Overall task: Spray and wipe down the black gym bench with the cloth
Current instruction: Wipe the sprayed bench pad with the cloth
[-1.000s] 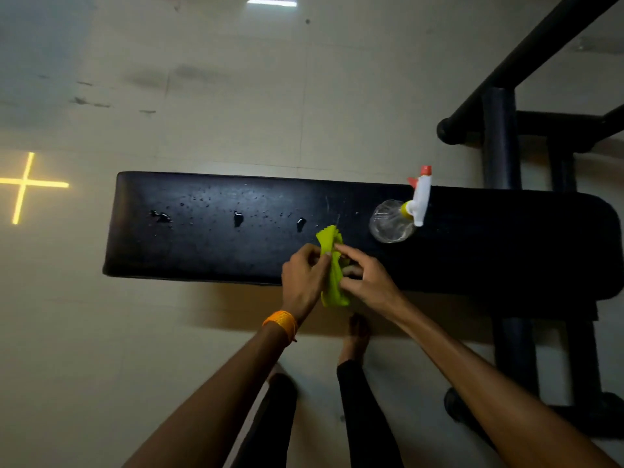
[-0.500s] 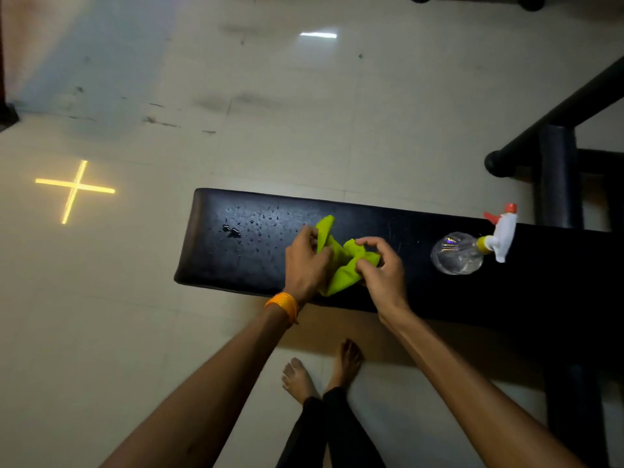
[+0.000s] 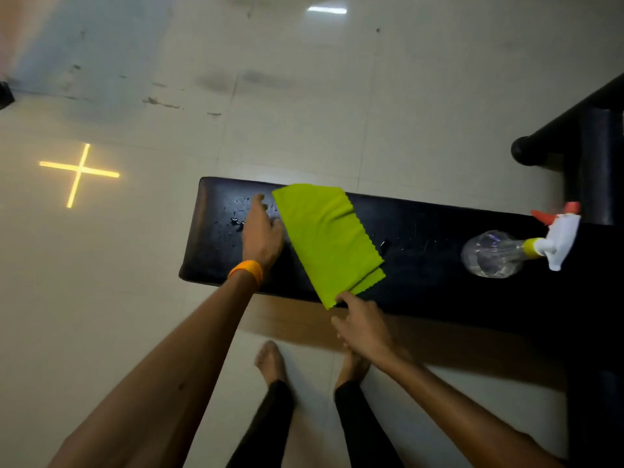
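Floor mark: a glowing yellow cross [image 3: 78,173] shows on the pale tiled floor [image 3: 337,106] at the left of the frame, well apart from everything else
Counter: the long black padded counter [image 3: 422,288] runs from the centre to the right edge of the frame, with droplets of liquid on its left end
Left hand: the left hand [image 3: 261,231], with an orange wristband [image 3: 246,270], lies over the wet left end, at the cloth's left edge; the thumb points up and away and the fingers [image 3: 277,226] bend toward the cloth, but I cannot tell whether they have hold of it
Cloth: the lime-green cloth with zigzag-cut edges [image 3: 329,241] lies folded and spread slantwise across the counter, from its far edge to its near edge
Right hand: the right hand [image 3: 361,320] is at the counter's near edge, its fingers [image 3: 341,297] pinching the cloth's lowest corner
Feet: two bare feet [image 3: 270,361] stand on the floor at lower centre
Spray bottle: the clear plastic spray bottle with a white trigger head and red nozzle [image 3: 499,253] lies on its side on the counter at the right, well apart from the cloth
Frame: black metal tubes [image 3: 574,130] stand at upper right
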A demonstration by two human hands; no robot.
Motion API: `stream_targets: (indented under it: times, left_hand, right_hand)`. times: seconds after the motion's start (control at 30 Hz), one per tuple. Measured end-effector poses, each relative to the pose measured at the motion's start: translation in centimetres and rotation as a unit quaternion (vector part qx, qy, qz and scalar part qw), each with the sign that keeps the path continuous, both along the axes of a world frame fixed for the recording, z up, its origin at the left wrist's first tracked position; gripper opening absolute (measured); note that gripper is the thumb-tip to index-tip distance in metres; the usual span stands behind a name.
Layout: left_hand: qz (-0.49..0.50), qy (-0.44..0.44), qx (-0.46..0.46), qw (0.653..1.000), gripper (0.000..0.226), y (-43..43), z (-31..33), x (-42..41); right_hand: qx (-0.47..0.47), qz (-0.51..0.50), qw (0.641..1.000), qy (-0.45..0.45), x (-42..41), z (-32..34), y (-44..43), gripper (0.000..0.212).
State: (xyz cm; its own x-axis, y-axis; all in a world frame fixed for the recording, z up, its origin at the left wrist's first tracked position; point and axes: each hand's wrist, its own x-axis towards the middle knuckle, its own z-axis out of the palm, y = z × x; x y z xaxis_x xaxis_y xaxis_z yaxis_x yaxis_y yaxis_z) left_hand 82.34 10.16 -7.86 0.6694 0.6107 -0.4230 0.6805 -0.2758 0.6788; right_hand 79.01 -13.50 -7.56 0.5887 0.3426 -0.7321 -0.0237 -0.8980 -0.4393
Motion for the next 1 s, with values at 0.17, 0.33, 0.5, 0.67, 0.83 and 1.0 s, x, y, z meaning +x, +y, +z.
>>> stream_targets:
  times: [0.17, 0.33, 0.5, 0.67, 0.83, 1.0]
  left_hand:
    - [-0.084, -0.007, 0.140, 0.987, 0.053, 2.4, -4.1, -6.4]
    - [-0.153, 0.015, 0.248, 0.956, 0.069, 7.4, -8.6, -11.2]
    - [-0.259, -0.014, 0.297, 0.919, 0.089, 12.3, -11.5, -11.6]
    - [-0.273, -0.017, 0.337, 0.901, 0.092, 12.7, -12.5, -11.6]
    - [-0.275, -0.020, 0.347, 0.896, 0.092, 12.8, -12.8, -11.5]
    - [-0.274, -0.029, 0.360, 0.892, 0.091, 12.7, -13.2, -11.5]
  right_hand:
    - [0.077, 0.144, 0.949, -0.269, 4.0, -2.0, 4.5, 0.039]
    - [0.033, 0.342, 0.875, -0.341, 10.3, -8.8, 10.7, 0.066]
    - [-0.067, 0.129, 0.902, -0.406, 7.8, -11.3, 11.0, 0.066]
    - [-0.120, 0.040, 0.916, -0.380, 0.1, -10.9, 15.8, 0.066]
    - [-0.053, 0.198, 0.896, -0.394, 7.1, -11.0, 13.4, 0.064]
    - [-0.137, -0.011, 0.908, -0.395, 2.7, -11.0, 20.2, 0.062]
